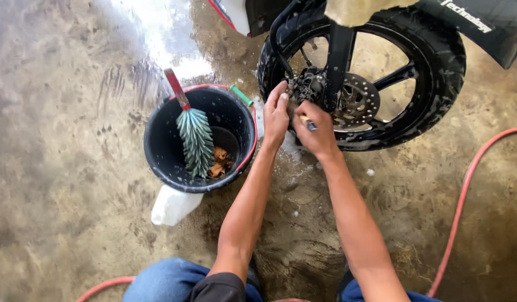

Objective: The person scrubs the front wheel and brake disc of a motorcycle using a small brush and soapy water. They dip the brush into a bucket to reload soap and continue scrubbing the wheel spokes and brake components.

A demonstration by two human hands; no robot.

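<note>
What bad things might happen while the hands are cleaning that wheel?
The left hand and right hand are close to the brake disc; if the wheel rolls, fingers might get pinched. The floor looks wet, so someone might slip. The hose lies close and might trip a foot.

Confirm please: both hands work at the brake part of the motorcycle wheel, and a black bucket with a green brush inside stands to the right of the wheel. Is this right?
One detail is wrong. In the head view, the black bucket with the green brush stands to the left of the wheel, not the right. The left hand and right hand do work at the brake part.
</note>
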